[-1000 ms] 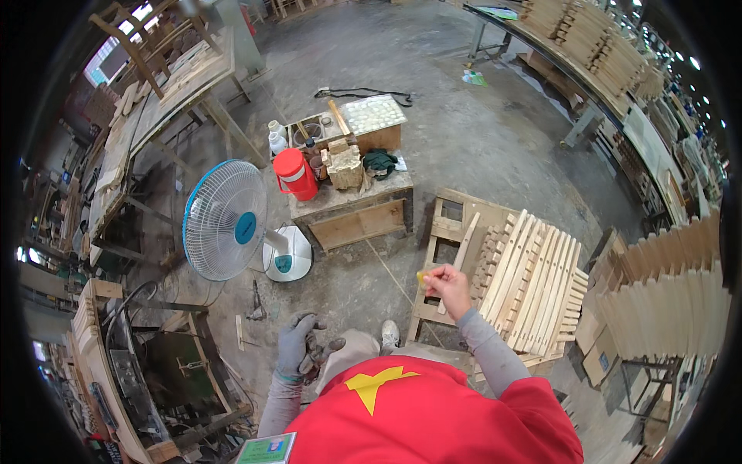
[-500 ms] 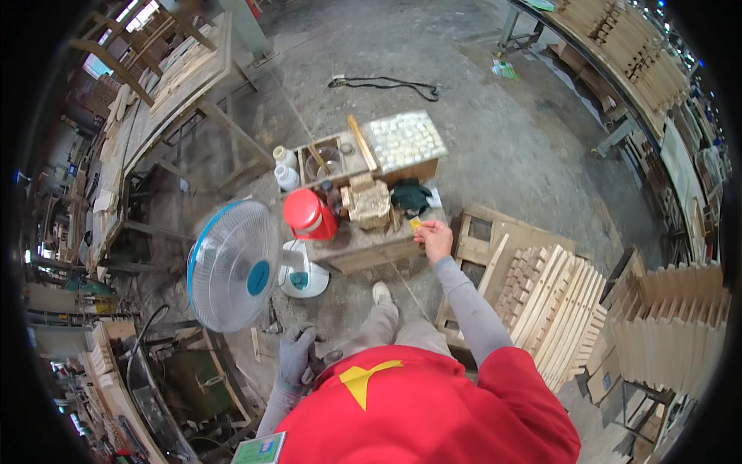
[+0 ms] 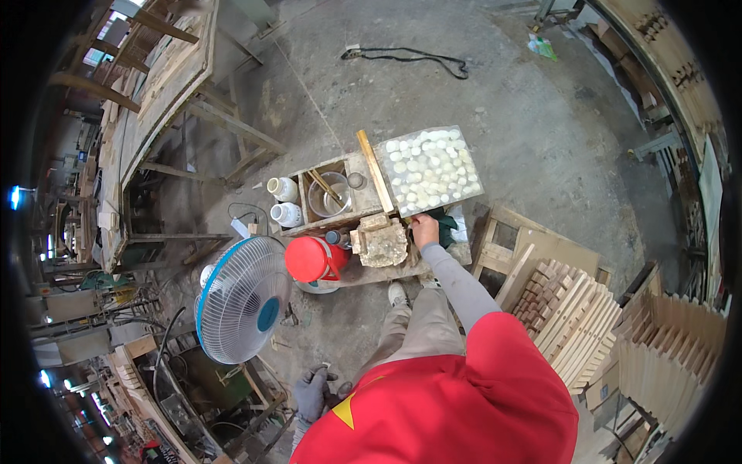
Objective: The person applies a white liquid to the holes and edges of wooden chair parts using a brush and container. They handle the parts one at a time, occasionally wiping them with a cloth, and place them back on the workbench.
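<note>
My bare right hand (image 3: 424, 230) reaches over the low bench, fingers bent, between a rough wrapped block (image 3: 380, 244) and a dark green cloth (image 3: 443, 224). Its fingertips are hidden, and what they hold cannot be made out. Just beyond it lies a flat board (image 3: 434, 170) covered with several pale round pieces. My left hand (image 3: 313, 393), in a grey glove, hangs low beside my red shirt. Its fingers are curled, and I cannot make out anything in them.
A red lidded bucket (image 3: 307, 259), white bottles (image 3: 287, 215) and a clear bowl (image 3: 328, 195) crowd the bench's left part. A standing fan (image 3: 243, 301) is at left. Stacked wooden slats (image 3: 568, 317) lie on the right. A black strap (image 3: 410, 54) lies on the floor ahead.
My right hand has moved forward from the bench's near edge to beside the block; the small yellow piece it held no longer shows clearly. The view has shifted, and my left hand stays low.
</note>
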A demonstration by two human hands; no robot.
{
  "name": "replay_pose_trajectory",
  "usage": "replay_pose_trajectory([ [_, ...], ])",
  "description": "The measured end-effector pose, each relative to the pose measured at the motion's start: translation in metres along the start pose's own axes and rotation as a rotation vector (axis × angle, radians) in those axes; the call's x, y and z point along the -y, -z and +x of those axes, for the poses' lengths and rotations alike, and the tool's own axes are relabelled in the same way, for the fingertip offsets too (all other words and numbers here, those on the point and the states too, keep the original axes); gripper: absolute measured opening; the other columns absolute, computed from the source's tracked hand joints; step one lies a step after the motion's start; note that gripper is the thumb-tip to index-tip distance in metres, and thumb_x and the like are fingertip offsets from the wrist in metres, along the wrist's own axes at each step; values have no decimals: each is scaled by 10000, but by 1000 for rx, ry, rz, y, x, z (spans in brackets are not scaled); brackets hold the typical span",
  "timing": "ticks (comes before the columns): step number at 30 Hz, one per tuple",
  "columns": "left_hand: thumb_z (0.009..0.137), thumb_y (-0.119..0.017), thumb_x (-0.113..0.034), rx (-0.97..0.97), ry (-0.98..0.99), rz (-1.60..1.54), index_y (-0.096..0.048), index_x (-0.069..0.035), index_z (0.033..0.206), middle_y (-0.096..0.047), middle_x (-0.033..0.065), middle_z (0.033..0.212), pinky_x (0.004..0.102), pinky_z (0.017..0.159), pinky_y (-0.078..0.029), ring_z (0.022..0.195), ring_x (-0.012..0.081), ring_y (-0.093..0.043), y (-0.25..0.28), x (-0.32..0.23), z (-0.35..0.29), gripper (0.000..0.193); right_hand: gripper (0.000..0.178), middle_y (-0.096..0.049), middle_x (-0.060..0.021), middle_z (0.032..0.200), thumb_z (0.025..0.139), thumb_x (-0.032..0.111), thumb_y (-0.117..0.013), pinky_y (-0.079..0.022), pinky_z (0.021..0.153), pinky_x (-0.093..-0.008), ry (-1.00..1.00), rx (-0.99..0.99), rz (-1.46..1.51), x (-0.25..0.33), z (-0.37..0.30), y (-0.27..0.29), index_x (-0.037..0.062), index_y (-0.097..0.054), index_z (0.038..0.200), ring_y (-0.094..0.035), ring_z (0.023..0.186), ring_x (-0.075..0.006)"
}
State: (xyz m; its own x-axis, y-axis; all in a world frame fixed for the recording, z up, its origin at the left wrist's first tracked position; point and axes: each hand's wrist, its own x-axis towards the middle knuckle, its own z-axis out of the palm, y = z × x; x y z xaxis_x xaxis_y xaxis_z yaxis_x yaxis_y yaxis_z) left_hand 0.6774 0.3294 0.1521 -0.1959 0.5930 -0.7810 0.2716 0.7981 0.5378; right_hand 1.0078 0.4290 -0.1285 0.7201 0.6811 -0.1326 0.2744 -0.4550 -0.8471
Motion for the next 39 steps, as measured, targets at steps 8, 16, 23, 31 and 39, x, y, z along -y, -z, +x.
replay_pose_trajectory([
  [8,848,-557,-150,-65,68,10,-575,-14,942,-619,101,723,229,352,-331,402,68,-409,-58,-36,0,167,180,-600,-234,755,784,142,-596,-458,647,-435,69,61,-90,-11,29,-20,-36,-626,787,-577,716,-397],
  [16,855,-550,-125,-99,45,-111,-582,-15,942,-632,105,747,220,351,-321,399,60,-401,-79,-31,-1,143,171,-598,-241,823,823,140,-564,-447,670,-428,-28,287,-1,4,29,-4,-18,-612,867,-566,793,-404],
  [23,848,-567,-133,-160,156,-331,-586,-9,921,-556,44,625,210,351,-337,381,53,-362,-80,-31,-9,146,165,-596,-214,808,719,1,-473,-444,692,-413,-86,410,-41,-10,28,-14,8,-564,856,-562,788,-406],
  [31,837,-563,-137,-204,248,-588,-586,-16,920,-477,16,599,248,468,-495,479,85,-430,-48,-5,-56,149,187,-587,-70,821,840,8,-542,-498,569,-255,-387,566,530,13,-31,55,34,-548,1025,-608,730,-176],
  [39,825,-541,-197,-196,-18,-235,-600,16,994,-636,93,825,267,554,-457,618,138,-565,34,95,-95,278,689,-496,-167,1230,624,-144,-412,-340,994,-369,256,1078,-142,38,-149,137,32,-415,1291,-438,1187,-291],
])
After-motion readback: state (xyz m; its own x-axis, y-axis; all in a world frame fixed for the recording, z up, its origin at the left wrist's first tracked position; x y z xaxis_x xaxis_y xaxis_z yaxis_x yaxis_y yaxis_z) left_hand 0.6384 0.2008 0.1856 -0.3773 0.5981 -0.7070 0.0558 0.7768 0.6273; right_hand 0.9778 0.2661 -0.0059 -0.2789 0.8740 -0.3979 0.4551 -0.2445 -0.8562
